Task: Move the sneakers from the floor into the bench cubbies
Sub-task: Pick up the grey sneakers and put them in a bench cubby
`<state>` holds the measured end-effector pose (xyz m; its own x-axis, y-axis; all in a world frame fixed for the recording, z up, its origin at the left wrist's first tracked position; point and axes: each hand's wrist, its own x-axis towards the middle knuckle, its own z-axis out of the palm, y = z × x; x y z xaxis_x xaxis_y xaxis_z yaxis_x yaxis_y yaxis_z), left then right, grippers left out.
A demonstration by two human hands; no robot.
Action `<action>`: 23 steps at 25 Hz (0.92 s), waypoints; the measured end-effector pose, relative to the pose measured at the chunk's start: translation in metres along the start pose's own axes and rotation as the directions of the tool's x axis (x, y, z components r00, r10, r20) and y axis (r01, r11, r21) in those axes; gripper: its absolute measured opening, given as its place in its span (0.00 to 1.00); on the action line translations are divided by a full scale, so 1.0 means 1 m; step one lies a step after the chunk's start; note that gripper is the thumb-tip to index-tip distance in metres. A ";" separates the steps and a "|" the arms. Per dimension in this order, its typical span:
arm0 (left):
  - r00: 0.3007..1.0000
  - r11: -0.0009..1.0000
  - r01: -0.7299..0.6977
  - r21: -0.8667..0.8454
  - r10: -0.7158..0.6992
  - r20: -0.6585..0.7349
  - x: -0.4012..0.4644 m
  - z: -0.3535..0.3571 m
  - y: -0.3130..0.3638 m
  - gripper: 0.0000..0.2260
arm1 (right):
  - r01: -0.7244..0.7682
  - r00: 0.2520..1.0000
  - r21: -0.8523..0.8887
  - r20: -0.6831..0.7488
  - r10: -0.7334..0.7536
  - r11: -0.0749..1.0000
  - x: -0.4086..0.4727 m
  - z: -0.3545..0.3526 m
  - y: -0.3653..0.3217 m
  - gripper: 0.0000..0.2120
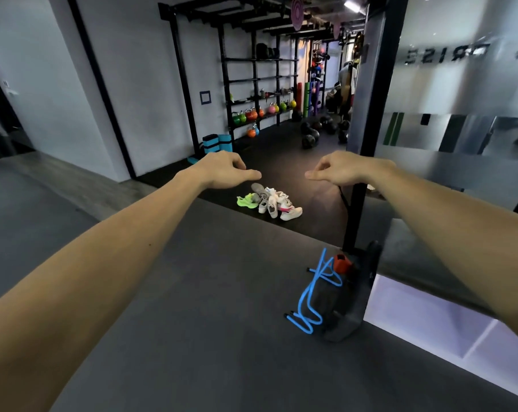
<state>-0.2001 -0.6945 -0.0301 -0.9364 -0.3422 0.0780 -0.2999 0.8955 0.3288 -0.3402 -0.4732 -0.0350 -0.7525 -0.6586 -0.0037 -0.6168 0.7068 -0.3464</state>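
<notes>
Head view: your left hand [225,169] and right hand [345,171] reach forward, palms down, fingers loosely curled with the thumbs jutting toward each other; both hold nothing and touch nothing. Below and beyond the gap between them, the sneakers [271,202] lie heaped on the dark floor [192,292]: a neon green one at the left edge, a grey one behind, white ones at the right, one with pink trim. Nearer you than the pile, a blue band [312,295] lies coiled beside a black post [355,209].

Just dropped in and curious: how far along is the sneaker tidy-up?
Nothing looks done: the sneakers lie heaped on the floor. The left hand and right hand hold nothing, stretched towards them. No bench shows, so every pair is left.
</notes>
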 end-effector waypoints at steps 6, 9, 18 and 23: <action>0.999 0.999 -0.048 -0.020 0.048 0.012 0.137 0.001 -0.055 0.27 | -0.018 1.000 -0.009 0.003 0.018 1.000 0.133 0.012 -0.001 0.25; 0.994 0.994 -0.104 -0.021 0.104 0.022 0.206 0.005 -0.089 0.26 | -0.050 0.999 -0.002 -0.014 0.050 0.999 0.208 0.024 -0.001 0.25; 0.980 0.978 -0.192 -0.083 0.196 0.037 0.404 0.000 -0.192 0.22 | -0.168 0.986 0.072 0.000 0.168 0.983 0.418 0.053 -0.008 0.27; 0.974 0.977 -0.197 -0.079 0.204 0.102 0.516 0.019 -0.228 0.25 | -0.172 0.985 0.081 -0.008 0.173 0.982 0.533 0.058 0.012 0.28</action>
<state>-0.6186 -1.0700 -0.0824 -0.9915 -0.1212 0.0472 -0.0944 0.9202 0.3800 -0.7354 -0.8305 -0.0962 -0.8500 -0.5238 -0.0559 -0.4573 0.7864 -0.4152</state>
